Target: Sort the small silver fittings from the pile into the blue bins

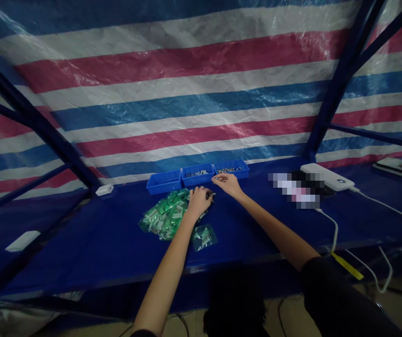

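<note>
My left hand is closed round some small dark and metallic pieces, at the right edge of a pile of green-tinted plastic bags with metal parts inside. My right hand pinches something small in front of the right blue bin, which holds small metal parts. The middle blue bin contains metal pins or screws. No parts show in the left blue bin. One separate small bag of parts lies near my left forearm.
On the blue table, a white power bank with cables lies at the right beside a pixelated item. White boxes are at the left. Blue metal posts frame a striped sheet behind.
</note>
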The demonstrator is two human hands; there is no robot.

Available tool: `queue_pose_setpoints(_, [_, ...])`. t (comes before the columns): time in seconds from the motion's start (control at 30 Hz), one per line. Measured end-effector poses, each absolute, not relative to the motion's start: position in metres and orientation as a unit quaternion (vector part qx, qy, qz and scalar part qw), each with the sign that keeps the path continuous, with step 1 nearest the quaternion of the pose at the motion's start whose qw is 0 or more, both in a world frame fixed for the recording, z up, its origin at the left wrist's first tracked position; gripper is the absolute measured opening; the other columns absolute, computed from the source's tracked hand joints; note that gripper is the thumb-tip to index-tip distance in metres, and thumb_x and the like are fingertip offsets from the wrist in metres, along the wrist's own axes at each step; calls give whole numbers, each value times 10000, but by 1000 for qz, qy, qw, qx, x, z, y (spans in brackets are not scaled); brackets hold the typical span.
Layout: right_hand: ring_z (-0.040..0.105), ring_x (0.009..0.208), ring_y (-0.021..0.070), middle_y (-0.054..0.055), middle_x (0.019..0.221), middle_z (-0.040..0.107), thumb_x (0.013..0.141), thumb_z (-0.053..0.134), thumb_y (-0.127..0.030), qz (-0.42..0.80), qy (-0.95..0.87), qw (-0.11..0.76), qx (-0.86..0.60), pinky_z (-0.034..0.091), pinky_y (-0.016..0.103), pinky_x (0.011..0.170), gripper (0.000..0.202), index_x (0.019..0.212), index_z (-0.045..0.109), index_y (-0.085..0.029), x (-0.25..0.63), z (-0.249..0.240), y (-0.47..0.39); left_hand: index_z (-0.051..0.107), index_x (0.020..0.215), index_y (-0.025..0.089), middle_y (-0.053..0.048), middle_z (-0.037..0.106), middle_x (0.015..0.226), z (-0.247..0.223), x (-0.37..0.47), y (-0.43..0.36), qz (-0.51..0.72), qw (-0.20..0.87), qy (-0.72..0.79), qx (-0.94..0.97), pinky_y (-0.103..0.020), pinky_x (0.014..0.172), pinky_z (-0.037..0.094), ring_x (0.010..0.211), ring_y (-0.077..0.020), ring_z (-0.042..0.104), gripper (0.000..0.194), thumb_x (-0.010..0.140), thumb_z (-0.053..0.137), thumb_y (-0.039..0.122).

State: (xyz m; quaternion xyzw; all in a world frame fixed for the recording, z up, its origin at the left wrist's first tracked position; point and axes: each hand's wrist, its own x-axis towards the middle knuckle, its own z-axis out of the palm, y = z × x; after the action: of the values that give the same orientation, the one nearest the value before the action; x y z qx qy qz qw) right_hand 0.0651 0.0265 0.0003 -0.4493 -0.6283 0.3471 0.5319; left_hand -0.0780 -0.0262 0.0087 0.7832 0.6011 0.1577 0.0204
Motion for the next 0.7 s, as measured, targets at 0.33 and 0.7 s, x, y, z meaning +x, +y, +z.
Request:
queue_pose_setpoints(0.33, [589,1058,187,84,1206,600,742,617,-280,505,-605,523,-325,503,275,792,434,1169,574,-216,62,12,28,676,891,229,-48,671,920,6,-80,-22,167,83,629,755,-397,880,327,985,-258,532,268,775,539,429])
queue_pose_setpoints(0.7, [675,716,195,29,738,722,662,684,-263,329,-755,373,-427,520,272,654,110,750,735,-223,73,-16,27,677,909,221,-41,689,900,9,-84,-21,184,101,625,752,-369,837,378,930,-247,575,228,724,590,322])
